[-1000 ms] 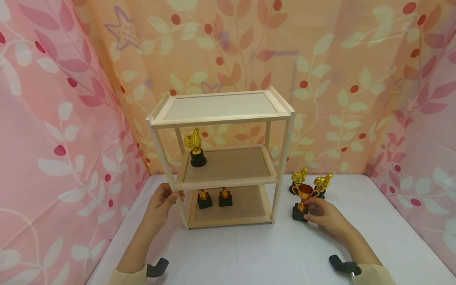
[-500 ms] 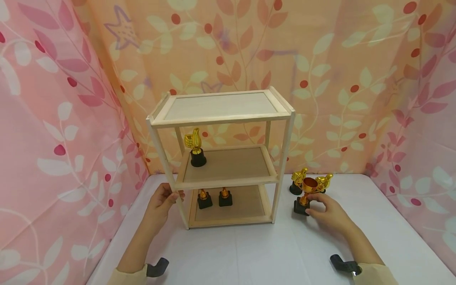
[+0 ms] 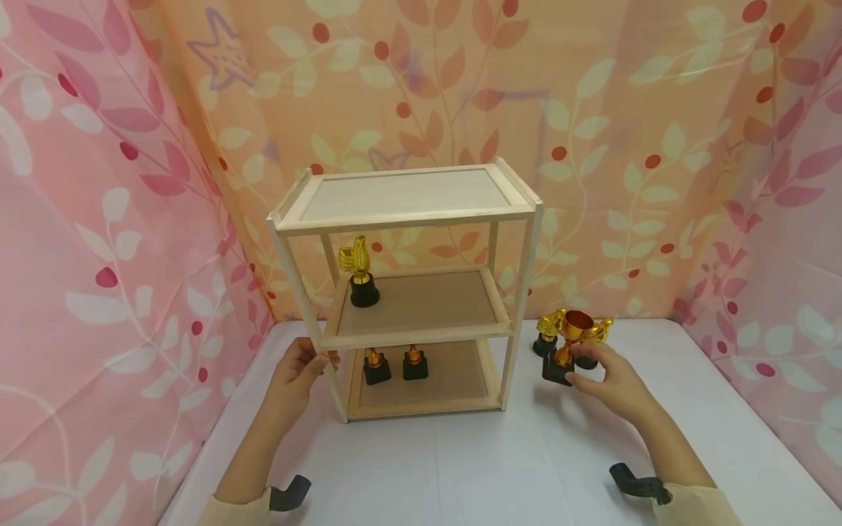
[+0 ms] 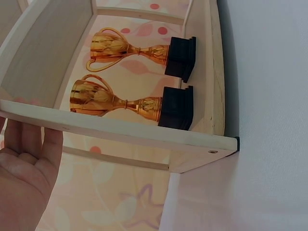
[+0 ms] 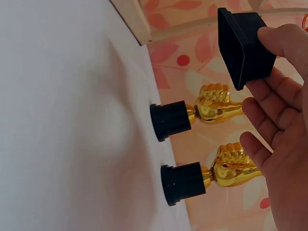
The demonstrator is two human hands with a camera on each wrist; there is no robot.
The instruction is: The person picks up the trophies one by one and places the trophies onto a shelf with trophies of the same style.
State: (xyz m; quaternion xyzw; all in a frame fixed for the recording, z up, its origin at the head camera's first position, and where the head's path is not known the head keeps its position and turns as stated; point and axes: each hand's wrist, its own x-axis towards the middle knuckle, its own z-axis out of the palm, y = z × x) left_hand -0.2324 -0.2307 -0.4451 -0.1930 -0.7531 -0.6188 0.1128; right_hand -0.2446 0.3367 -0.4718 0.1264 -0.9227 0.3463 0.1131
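My right hand (image 3: 615, 383) pinches a gold trophy cup (image 3: 578, 326) low down, thumb and fingers at its black base (image 5: 243, 45). The cup is held up off the table, slightly tilted. With the fingers curled round it, my left hand (image 3: 292, 376) grips the left front post of a wooden three-tier shelf (image 3: 421, 340). Two trophy cups (image 4: 149, 53) stand on the bottom tier, their tops hidden by the middle tier in the head view. On the middle tier, at the left, is a gold thumbs-up trophy (image 3: 362, 274).
Two more thumbs-up trophies, one (image 5: 180, 118) beside the other (image 5: 192, 180), stand on the white table (image 3: 434, 467) right of the shelf, partly behind the held cup. Patterned cloth (image 3: 592, 95) hangs at the back and both sides.
My right hand has raised the trophy cup off the table and moved it a little up and away. The left hand keeps its grip on the shelf post.
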